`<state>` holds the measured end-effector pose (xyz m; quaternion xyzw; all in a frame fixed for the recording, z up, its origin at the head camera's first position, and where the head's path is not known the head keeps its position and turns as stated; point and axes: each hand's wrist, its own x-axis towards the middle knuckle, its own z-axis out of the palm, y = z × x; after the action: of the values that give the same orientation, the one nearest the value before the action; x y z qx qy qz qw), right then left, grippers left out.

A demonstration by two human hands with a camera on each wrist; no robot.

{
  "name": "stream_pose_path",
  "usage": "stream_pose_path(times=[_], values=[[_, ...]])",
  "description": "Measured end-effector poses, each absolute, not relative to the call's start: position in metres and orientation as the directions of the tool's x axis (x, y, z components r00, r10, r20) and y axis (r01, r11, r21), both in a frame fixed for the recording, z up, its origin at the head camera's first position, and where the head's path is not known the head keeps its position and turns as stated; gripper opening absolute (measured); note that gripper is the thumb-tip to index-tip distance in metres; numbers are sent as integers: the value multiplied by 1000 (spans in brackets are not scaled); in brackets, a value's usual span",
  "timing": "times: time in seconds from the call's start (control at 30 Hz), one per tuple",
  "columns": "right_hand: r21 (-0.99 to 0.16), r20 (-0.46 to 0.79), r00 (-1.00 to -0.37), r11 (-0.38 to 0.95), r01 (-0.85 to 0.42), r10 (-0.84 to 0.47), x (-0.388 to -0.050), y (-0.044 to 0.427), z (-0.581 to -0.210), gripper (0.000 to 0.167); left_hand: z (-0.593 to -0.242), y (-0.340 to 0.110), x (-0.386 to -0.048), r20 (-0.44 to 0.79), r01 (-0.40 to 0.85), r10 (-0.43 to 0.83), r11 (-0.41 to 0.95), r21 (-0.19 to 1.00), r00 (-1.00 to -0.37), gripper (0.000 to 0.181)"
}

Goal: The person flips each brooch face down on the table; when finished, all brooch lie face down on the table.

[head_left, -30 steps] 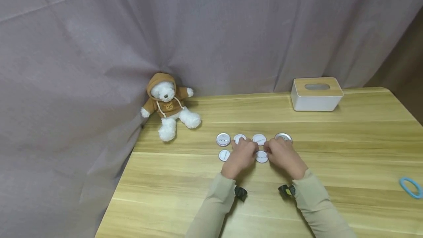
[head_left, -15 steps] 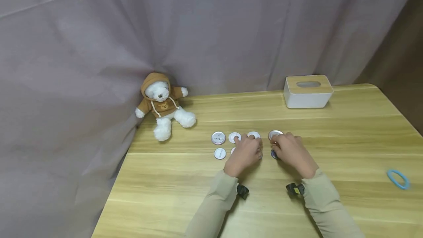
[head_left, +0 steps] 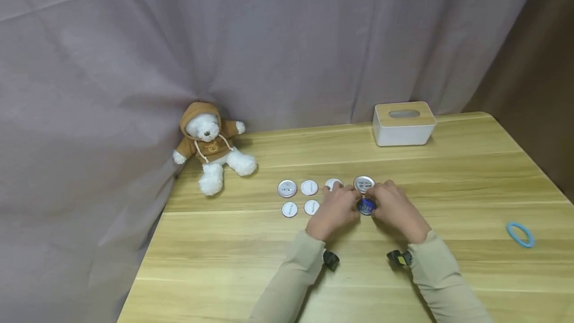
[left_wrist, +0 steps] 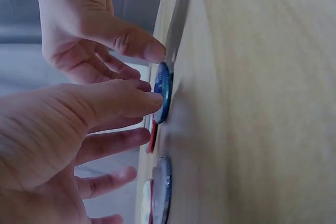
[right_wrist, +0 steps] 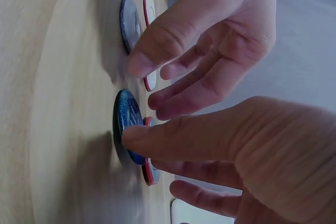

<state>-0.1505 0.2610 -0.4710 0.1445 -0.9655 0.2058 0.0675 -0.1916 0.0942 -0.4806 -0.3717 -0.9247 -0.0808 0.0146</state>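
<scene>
Pin-back button badges lie in two rows on the wooden table. The blue badge [head_left: 366, 207] is face up at the right end of the near row. My right hand [head_left: 396, 209] has its thumb and fingers at this badge's right side, with the thumb over its face in the right wrist view. My left hand [head_left: 336, 209] hovers at the other side, fingers parted and thumb close to the badge's edge; contact is unclear. Behind the blue badge lies a silver-backed badge [head_left: 364, 184]. A white-backed badge [head_left: 333, 183] is partly covered by my left hand.
Another silver-backed badge [head_left: 287, 188] ends the far row at left. A teddy bear [head_left: 208, 146] in a brown hoodie sits at the back left. A tissue box [head_left: 403, 126] stands at the back right, and a light-blue ring [head_left: 520, 235] lies at the right.
Both hands have come together around the blue badge, whose blue face now shows. My left hand has moved right along the near row. The whole head view has shifted.
</scene>
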Motion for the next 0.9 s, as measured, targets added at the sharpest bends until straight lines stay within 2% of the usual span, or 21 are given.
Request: stream_pose_path(times=[0.33,0.57,0.77,0.9], values=[[-382,179,-944,865,-326,-276,-151,261,-476,25,-485,100,-192,82,705,702,693,152,-708,27],[-388,190,-925,840,-378,-328,-150,267,-474,26,-482,99,-193,97,712,706,687,148,-701,5],[-408,190,-924,829,-382,-332,-152,268,-471,23,-478,95,-195,122,732,723,660,167,-680,12],[-426,195,-923,819,-383,-330,-154,267,-469,23,-477,95,-196,135,727,716,659,192,-684,7]])
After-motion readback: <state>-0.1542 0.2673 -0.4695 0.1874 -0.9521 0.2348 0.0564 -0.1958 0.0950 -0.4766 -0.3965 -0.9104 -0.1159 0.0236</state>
